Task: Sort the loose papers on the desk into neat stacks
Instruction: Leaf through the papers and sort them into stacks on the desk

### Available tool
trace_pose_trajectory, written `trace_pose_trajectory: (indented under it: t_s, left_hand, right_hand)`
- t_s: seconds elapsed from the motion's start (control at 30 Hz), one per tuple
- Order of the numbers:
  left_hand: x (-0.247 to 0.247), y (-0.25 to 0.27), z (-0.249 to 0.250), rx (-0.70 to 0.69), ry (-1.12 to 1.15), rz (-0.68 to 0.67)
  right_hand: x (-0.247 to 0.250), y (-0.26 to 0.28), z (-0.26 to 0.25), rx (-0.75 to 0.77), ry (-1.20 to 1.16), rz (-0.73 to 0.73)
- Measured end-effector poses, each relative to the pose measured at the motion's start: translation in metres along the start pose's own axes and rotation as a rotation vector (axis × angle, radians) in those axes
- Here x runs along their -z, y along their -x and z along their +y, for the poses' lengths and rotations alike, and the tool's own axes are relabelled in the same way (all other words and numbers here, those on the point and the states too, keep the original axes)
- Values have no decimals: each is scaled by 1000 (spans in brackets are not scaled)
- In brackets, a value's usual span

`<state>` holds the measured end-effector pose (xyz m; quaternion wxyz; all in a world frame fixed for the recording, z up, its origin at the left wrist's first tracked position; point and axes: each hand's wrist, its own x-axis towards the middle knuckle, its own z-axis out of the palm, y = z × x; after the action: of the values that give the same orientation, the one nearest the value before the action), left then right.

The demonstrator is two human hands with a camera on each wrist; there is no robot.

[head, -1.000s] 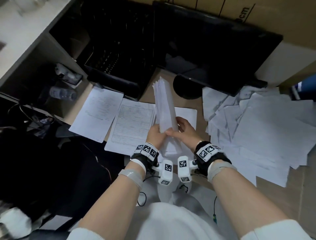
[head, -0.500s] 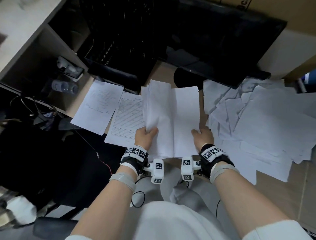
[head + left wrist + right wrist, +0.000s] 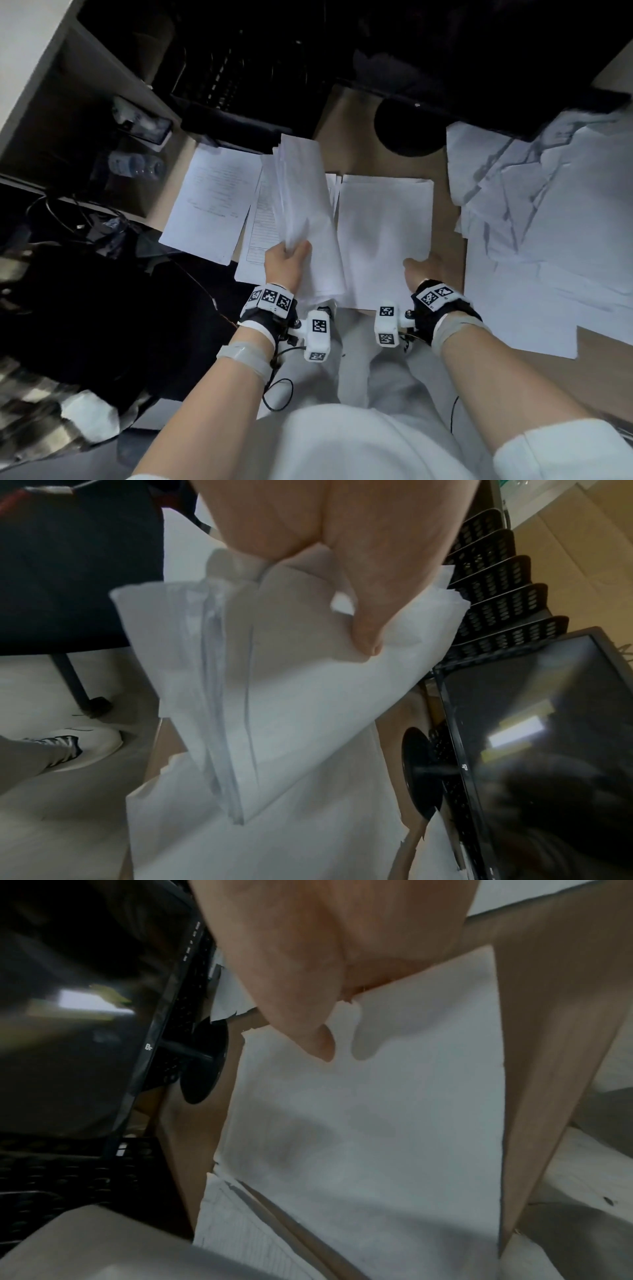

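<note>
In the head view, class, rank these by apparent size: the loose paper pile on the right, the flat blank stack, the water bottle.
1. loose paper pile, largest.
2. flat blank stack.
3. water bottle, smallest; it lies farther off on the shelf, so true size is unsure.

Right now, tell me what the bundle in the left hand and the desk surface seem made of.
Bundle: thin white paper, matte; its sheets bend and fan where the left hand grips them. Desk: smooth tan surface, likely wood-look laminate, though the grain is unclear.

papers (image 3: 383, 236): plain white, pretty much blank
form sheet (image 3: 262, 219): white with grey printed lines
desk (image 3: 448, 212): light tan wood
monitor (image 3: 548, 737): glossy black
wrist bands (image 3: 270, 298): white blocks with black square codes
tray rack (image 3: 507, 610): black, perforated
</note>
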<state>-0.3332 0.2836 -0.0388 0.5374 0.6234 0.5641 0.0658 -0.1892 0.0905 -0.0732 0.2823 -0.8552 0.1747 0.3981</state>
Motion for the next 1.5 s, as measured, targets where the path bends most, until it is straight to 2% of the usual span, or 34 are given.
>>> trace_pose_trajectory:
  t_s: [0.07, 0.13, 0.17, 0.3, 0.33, 0.43, 0.53, 0.63, 0.83, 0.9, 1.0, 1.1, 1.17, 1.27, 1.4, 1.5]
  left_hand:
    - [-2, -5, 5, -1, 3, -46]
    - [-6, -6, 15, -9, 25, -109]
    - [-9, -4, 20, -15, 42, -148]
    - [-25, 5, 42, -18, 162, -298]
    - [-29, 7, 45, -16, 194, -328]
    - [-39, 15, 58, -12, 258, -394]
    - [-46, 19, 66, 30, 312, -413]
    - [-50, 30, 76, 137, 409, -415]
    - [-58, 48, 81, 153, 451, -398]
    - [-62, 53, 77, 126, 454, -363]
    - [-69, 61, 69, 1, 384, -401]
    - [-78, 67, 71, -23, 333, -415]
    - [-85, 69, 70, -47, 248, -362]
    - [-87, 72, 70, -74, 179, -289]
    - [-87, 69, 72, -90, 107, -255]
    - [-85, 66, 76, -83, 144, -288]
  right_hand:
    - [1, 7, -11, -18, -105, 117]
    - [5, 14, -21, 72, -70, 209]
    - [5, 15, -26, 143, -96, 183]
    - [10, 38, -50, 384, -333, -291]
    - [12, 45, -55, 441, -346, -358]
    - [22, 56, -60, 555, -339, -395]
    - [34, 59, -61, 568, -338, -422]
    - [42, 57, -61, 574, -352, -434]
    - [59, 52, -53, 561, -400, -468]
    - [62, 52, -51, 542, -432, -481]
    - [67, 48, -47, 576, -400, -505]
    - [71, 42, -43, 628, -342, -513]
    - [75, 44, -44, 652, -310, -523]
    - [79, 44, -46, 609, -238, -481]
    - [84, 41, -52, 410, -245, -449]
    - [84, 37, -48, 513, -240, -477]
